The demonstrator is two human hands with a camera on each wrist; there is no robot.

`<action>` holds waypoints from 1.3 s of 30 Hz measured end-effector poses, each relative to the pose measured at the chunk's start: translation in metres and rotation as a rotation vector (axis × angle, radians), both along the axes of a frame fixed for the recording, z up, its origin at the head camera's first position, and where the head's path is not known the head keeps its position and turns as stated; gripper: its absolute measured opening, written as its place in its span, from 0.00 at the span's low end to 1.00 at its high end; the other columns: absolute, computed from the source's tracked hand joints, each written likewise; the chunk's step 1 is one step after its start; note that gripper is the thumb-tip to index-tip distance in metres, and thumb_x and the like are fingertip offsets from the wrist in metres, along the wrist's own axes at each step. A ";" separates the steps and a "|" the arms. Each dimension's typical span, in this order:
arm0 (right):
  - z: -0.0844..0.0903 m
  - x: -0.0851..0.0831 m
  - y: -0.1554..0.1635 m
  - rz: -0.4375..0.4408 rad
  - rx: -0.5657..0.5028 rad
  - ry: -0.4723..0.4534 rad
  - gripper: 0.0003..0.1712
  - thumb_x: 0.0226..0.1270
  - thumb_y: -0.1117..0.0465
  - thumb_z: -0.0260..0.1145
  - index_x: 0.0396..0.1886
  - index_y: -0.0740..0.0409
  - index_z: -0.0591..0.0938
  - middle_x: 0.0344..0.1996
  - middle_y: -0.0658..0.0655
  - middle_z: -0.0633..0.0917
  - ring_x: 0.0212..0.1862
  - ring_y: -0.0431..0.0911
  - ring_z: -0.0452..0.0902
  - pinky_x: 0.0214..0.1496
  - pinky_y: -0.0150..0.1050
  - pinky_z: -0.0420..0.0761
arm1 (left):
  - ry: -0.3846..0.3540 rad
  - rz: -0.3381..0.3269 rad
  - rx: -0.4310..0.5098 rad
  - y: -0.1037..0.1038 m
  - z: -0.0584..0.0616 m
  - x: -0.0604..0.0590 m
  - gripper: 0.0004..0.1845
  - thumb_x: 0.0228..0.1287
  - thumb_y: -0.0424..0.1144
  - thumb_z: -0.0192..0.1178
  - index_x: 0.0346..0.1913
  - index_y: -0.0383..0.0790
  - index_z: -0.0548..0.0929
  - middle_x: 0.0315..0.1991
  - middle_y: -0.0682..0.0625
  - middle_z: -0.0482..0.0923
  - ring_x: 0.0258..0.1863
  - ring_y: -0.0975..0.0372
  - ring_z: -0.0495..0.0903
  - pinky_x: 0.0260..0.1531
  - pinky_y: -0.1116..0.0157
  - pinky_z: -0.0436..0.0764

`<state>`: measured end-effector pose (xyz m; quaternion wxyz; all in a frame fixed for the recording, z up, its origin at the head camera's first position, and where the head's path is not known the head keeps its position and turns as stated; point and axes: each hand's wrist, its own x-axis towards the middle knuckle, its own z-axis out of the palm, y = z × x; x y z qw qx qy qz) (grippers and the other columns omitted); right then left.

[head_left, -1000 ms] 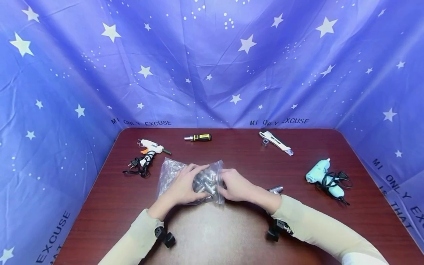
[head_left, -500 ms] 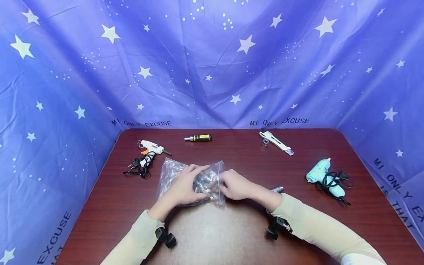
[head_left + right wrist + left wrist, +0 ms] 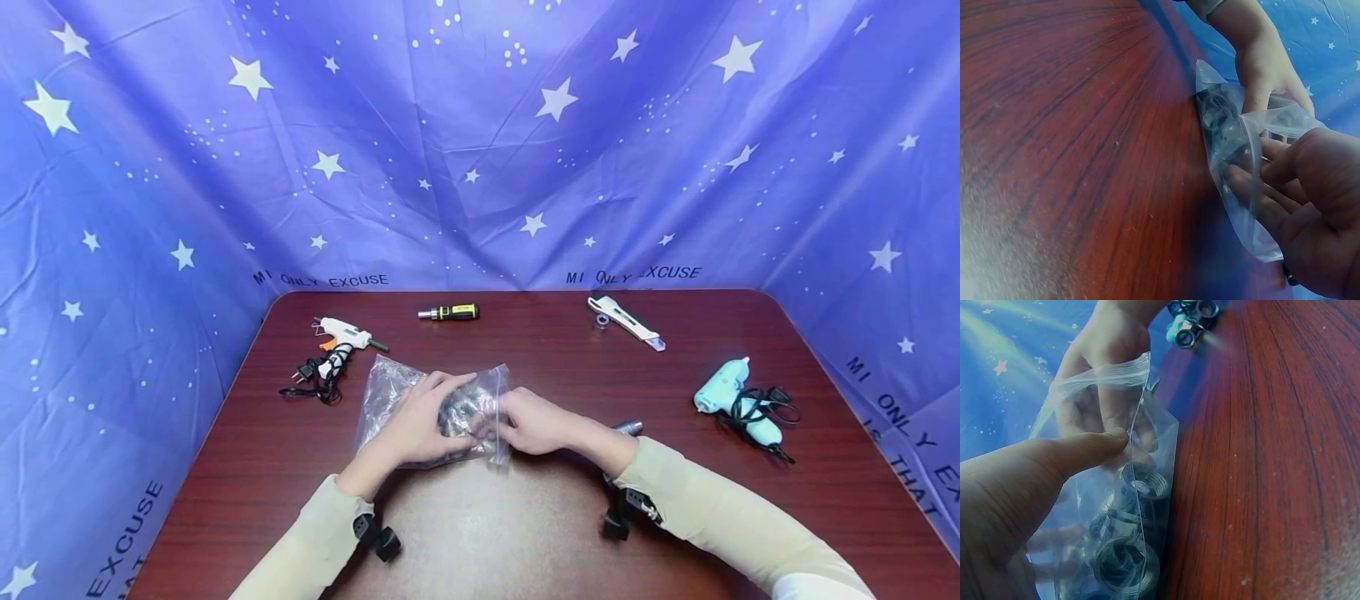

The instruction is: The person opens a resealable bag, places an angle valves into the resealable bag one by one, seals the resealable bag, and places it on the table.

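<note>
A clear zip-lock bag [image 3: 381, 387] lies on the table with its mouth towards the right. Through its film, metal threaded pipe fittings [image 3: 1147, 481] show in the left wrist view. My left hand [image 3: 416, 421] holds the bag from above, its thumb on the near side and fingers across the far side. My right hand [image 3: 536, 422] reaches into the mouth with its fingers loosely bent. In the right wrist view, those fingertips [image 3: 1238, 178] sit inside the film beside the dark fittings. Another metal fitting [image 3: 628, 427] lies on the table beyond my right forearm.
A white glue gun [image 3: 341, 333] with a wound cord lies at left. Behind are a yellow-black screwdriver [image 3: 453, 312], a white utility knife [image 3: 626, 321] and a small metal ring [image 3: 601, 322]. A light-blue glue gun [image 3: 723, 387] lies right. A starry curtain [image 3: 480, 142] surrounds the table [image 3: 480, 533].
My right hand's fingers have moved left, further into the bag among the fittings. The left hand keeps its hold on the bag in about the same place.
</note>
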<state>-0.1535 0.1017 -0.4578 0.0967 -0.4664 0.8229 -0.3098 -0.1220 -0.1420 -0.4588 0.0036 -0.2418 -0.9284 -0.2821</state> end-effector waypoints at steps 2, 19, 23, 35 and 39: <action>0.001 -0.001 0.003 0.002 0.000 0.017 0.11 0.75 0.65 0.66 0.47 0.51 0.92 0.35 0.46 0.93 0.34 0.28 0.79 0.45 0.29 0.84 | -0.002 0.002 -0.007 0.000 0.000 0.000 0.52 0.47 0.55 0.83 0.78 0.52 0.73 0.62 0.48 0.80 0.63 0.54 0.80 0.60 0.45 0.78; 0.033 -0.018 0.072 -0.107 0.040 0.020 0.10 0.76 0.65 0.67 0.49 0.51 0.91 0.43 0.47 0.93 0.40 0.33 0.83 0.47 0.44 0.88 | -0.031 0.007 -0.013 0.001 -0.001 0.000 0.52 0.48 0.56 0.83 0.79 0.52 0.72 0.63 0.48 0.80 0.64 0.53 0.79 0.64 0.42 0.76; 0.039 -0.023 0.087 -0.134 0.057 0.051 0.10 0.76 0.65 0.67 0.49 0.51 0.91 0.45 0.48 0.93 0.38 0.33 0.79 0.43 0.44 0.85 | -0.032 0.009 -0.028 0.001 -0.001 -0.001 0.52 0.48 0.56 0.82 0.79 0.53 0.72 0.63 0.48 0.80 0.66 0.52 0.78 0.63 0.43 0.76; 0.055 -0.025 0.131 -0.088 0.136 0.080 0.10 0.74 0.66 0.69 0.50 0.54 0.90 0.44 0.50 0.93 0.45 0.33 0.85 0.48 0.43 0.88 | -0.048 0.025 -0.027 0.002 0.000 0.001 0.53 0.48 0.56 0.83 0.79 0.55 0.71 0.63 0.49 0.79 0.65 0.53 0.78 0.66 0.42 0.75; 0.050 -0.020 0.149 -0.113 0.171 0.017 0.11 0.73 0.66 0.69 0.51 0.54 0.90 0.45 0.50 0.92 0.44 0.33 0.85 0.48 0.40 0.89 | -0.052 0.028 -0.029 0.002 0.000 0.001 0.53 0.48 0.57 0.83 0.79 0.57 0.70 0.64 0.49 0.79 0.66 0.54 0.77 0.66 0.42 0.75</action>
